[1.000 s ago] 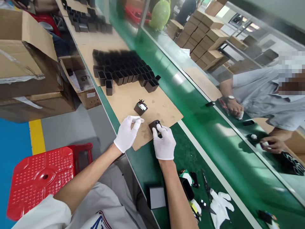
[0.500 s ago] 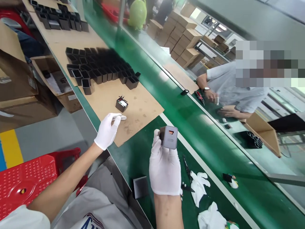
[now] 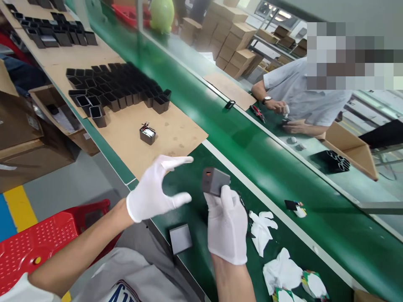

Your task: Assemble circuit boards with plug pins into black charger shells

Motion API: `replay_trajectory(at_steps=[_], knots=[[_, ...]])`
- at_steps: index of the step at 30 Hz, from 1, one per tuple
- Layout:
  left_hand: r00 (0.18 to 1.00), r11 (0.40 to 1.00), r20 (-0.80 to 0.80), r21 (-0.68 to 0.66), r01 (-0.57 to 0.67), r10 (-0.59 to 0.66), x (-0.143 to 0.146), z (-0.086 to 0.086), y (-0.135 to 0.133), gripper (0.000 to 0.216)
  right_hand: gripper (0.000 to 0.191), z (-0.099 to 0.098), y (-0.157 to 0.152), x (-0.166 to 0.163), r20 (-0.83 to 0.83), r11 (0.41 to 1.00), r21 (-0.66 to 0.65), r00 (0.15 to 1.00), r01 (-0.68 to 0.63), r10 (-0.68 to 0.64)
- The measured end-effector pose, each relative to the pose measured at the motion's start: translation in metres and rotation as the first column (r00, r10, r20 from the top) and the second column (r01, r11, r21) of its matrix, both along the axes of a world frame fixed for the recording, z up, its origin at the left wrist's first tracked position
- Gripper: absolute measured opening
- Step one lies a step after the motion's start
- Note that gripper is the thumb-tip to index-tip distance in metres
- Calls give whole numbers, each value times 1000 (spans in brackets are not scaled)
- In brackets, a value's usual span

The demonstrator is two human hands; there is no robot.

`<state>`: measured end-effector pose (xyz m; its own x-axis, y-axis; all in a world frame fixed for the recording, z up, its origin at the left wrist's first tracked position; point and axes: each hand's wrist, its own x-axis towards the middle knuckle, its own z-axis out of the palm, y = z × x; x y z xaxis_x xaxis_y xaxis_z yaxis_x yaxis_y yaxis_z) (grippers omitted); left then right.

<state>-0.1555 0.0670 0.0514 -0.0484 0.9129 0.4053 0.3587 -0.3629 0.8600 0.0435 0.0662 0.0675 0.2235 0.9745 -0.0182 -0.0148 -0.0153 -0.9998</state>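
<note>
A grey charger-like block [image 3: 215, 181] with an orange USB port in its end face is gripped in my white-gloved right hand [image 3: 227, 224]. My left hand [image 3: 159, 188], gloved too, is open beside it, thumb and fingers spread apart with nothing between them. A flat grey square piece [image 3: 181, 239] lies at the bench edge below both hands. Beyond my left hand, on the brown cardboard sheet [image 3: 181, 130], stands a short black housing [image 3: 147, 134] with white parts and red and black wires sticking out of its top.
Many open black casings [image 3: 116, 86] crowd the far cardboard. White gloves [image 3: 262, 230] and crumpled white cloth [image 3: 281, 270] lie on the right. A small wired part [image 3: 296, 207] sits on the green belt [image 3: 252, 147]. Across it, a person [image 3: 292, 92] works. A red stool [image 3: 56, 247] stands left.
My left hand has moved right, away from the cardboard sheet, and opened wide near the block. My right hand has turned the block so its port face points left. The view has shifted slightly.
</note>
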Motion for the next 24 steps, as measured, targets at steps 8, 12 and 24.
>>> replay_trajectory(at_steps=[8, 12, 24], knots=[[903, 953, -328, -211, 217, -278, 98, 28, 67, 56, 41, 14, 39, 66, 488, 981, 193, 869, -10, -87], [865, 850, -115, -290, 440, -488, 135, 23, 119, 52, 24, 18, 87, 126, 568, 979, 202, 818, -34, -89], [479, 368, 312, -351, 861, -821, 204, -6, 228, 58, 42, 38, 153, 221, 588, 966, -131, 766, -225, 258]])
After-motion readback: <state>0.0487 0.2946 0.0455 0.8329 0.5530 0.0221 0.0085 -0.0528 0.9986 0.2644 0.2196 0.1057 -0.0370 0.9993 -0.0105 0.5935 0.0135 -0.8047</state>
